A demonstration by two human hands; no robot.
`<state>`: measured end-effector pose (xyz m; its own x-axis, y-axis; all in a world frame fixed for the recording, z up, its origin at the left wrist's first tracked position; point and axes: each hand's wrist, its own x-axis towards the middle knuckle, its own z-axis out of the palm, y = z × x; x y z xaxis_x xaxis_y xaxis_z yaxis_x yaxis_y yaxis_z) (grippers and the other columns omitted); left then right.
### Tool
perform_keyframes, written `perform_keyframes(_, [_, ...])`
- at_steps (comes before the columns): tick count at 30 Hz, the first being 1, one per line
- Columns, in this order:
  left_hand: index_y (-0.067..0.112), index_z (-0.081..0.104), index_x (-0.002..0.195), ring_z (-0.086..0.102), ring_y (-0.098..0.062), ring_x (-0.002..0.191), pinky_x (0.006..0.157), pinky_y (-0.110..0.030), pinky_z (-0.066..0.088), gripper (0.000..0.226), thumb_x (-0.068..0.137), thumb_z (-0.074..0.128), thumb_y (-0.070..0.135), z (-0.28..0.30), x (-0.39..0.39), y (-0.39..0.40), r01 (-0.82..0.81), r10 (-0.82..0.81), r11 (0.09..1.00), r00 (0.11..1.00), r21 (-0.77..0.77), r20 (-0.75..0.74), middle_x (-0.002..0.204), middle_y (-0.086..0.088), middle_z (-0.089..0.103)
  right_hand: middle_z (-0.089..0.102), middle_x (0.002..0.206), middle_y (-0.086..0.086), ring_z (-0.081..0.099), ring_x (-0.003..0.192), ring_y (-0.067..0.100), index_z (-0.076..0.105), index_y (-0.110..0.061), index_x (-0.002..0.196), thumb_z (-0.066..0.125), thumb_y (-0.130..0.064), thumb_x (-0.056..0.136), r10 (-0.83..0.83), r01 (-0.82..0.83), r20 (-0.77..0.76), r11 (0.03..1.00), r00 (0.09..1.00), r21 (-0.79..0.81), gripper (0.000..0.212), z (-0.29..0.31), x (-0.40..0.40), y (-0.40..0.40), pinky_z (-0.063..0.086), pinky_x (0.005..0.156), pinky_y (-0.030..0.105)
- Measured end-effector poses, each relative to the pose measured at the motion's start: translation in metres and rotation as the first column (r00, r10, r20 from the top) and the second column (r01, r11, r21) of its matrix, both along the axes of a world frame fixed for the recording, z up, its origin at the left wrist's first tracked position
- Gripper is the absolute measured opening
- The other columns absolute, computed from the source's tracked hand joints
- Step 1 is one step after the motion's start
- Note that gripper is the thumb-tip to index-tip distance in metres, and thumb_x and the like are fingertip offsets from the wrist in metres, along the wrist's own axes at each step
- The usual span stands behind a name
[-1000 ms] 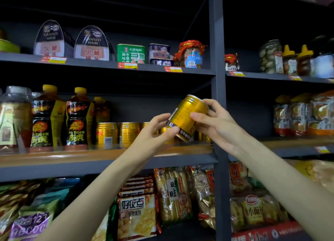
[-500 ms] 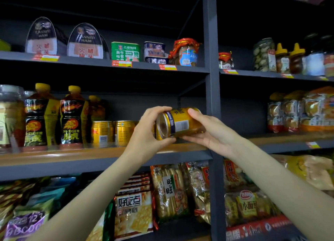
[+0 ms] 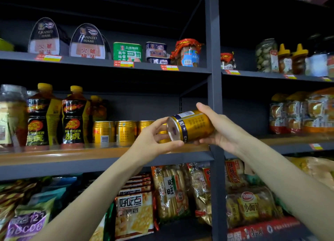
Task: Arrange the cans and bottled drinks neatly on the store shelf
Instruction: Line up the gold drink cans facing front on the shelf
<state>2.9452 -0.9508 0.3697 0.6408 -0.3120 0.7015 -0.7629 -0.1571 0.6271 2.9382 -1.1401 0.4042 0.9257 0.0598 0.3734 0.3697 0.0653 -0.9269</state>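
Both hands are holding a gold can [image 3: 193,126] sideways above the shelf [image 3: 75,155]: left hand [image 3: 155,141] pinching its end, right hand [image 3: 218,130] cradling its body.

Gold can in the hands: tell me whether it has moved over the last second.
Yes. The gold can tipped from near upright onto its side, sinking toward the wooden shelf.

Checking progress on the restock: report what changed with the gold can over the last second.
The gold can, nearly upright and tilted a second ago, has been turned onto its side, its end now facing left. The left hand shifted from beneath it to gripping that end; the right hand keeps holding the body. The shelved cans and bottles stayed put.
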Motion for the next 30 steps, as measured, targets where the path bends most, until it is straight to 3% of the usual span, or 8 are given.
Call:
perform_keyframes(4, [0.04,0.045,0.116,0.064,0.0,0.096,0.072,-0.016,0.053,0.055,0.074,0.073,0.017,0.001,-0.002,-0.002,0.028,-0.028,1.0,1.0,-0.011,0.0,0.113,0.012,0.058,0.07,0.095,0.015,0.07,0.062,0.023,0.06,-0.01,0.108,0.062,-0.051,0.083,0.005,-0.005,0.022,1.0,1.0,-0.013,0.048,0.001,0.0,-0.001,0.05,0.042,0.022])
perform_keyframes(9, [0.032,0.041,0.138,0.068,-0.024,0.099,0.08,-0.03,0.056,0.067,0.074,0.062,0.034,0.004,0.001,-0.003,0.26,-0.317,0.933,0.921,-0.248,-0.228,0.122,-0.008,0.059,0.065,0.114,0.013,0.069,0.093,0.022,0.061,-0.011,0.114,0.065,-0.045,0.077,0.015,-0.004,0.215,0.999,0.977,-0.052,0.05,0.003,0.001,-0.009,0.056,0.06,0.03])
perform_keyframes(11, [0.031,0.045,0.134,0.068,-0.018,0.099,0.076,-0.026,0.056,0.061,0.075,0.063,0.03,0.004,0.002,-0.006,0.229,-0.268,0.943,0.954,-0.241,-0.139,0.118,-0.003,0.061,0.063,0.115,0.012,0.069,0.094,0.02,0.058,-0.013,0.116,0.065,-0.04,0.074,0.081,-0.079,0.24,0.997,0.967,-0.018,0.05,0.0,0.002,-0.013,0.056,0.062,0.028])
perform_keyframes(13, [0.034,0.046,0.127,0.062,-0.002,0.103,0.073,-0.018,0.053,0.058,0.075,0.07,0.021,0.006,0.001,-0.01,0.035,-0.019,0.993,0.99,-0.11,0.14,0.12,0.007,0.056,0.064,0.11,0.011,0.07,0.088,0.017,0.056,-0.011,0.116,0.066,-0.029,0.076,0.178,-0.203,0.186,0.972,0.966,0.123,0.045,-0.003,0.006,-0.015,0.056,0.061,0.024])
perform_keyframes(16, [0.036,0.039,0.127,0.046,0.01,0.114,0.082,-0.007,0.046,0.07,0.073,0.077,0.012,0.007,0.005,-0.015,-0.208,0.168,0.978,0.859,0.03,0.484,0.123,0.02,0.044,0.068,0.104,0.012,0.071,0.084,0.015,0.058,-0.006,0.116,0.068,-0.027,0.073,0.267,-0.279,0.081,0.926,0.96,0.253,0.05,-0.009,0.011,-0.012,0.056,0.061,0.02])
perform_keyframes(19, [0.039,0.031,0.131,0.043,0.011,0.118,0.086,-0.007,0.044,0.079,0.073,0.077,0.01,0.006,0.01,-0.018,-0.185,0.134,0.98,0.89,0.075,0.435,0.126,0.024,0.04,0.067,0.109,0.012,0.071,0.087,0.017,0.057,-0.01,0.119,0.071,-0.027,0.069,0.214,-0.233,0.104,0.941,0.971,0.245,0.055,-0.012,0.015,-0.011,0.056,0.062,0.021])
perform_keyframes(24, [0.031,0.04,0.134,0.065,-0.012,0.102,0.085,-0.032,0.055,0.07,0.07,0.069,0.03,0.005,0.015,-0.022,0.091,-0.089,0.994,0.996,-0.068,0.026,0.124,0.003,0.054,0.058,0.118,0.008,0.064,0.103,0.024,0.053,-0.023,0.12,0.075,-0.023,0.062,0.114,-0.166,0.306,0.975,0.945,0.15,0.062,-0.013,0.017,-0.019,0.055,0.068,0.025])
perform_keyframes(30, [0.033,0.044,0.129,0.056,-0.005,0.112,0.082,-0.018,0.052,0.065,0.076,0.073,0.009,0.009,0.027,-0.042,-0.026,0.044,0.998,0.939,-0.055,0.342,0.126,0.006,0.048,0.055,0.122,0.007,0.064,0.107,0.021,0.047,-0.025,0.127,0.072,-0.007,0.066,0.19,-0.234,0.377,0.969,0.907,0.076,0.068,-0.007,0.016,-0.044,0.057,0.082,0.035])
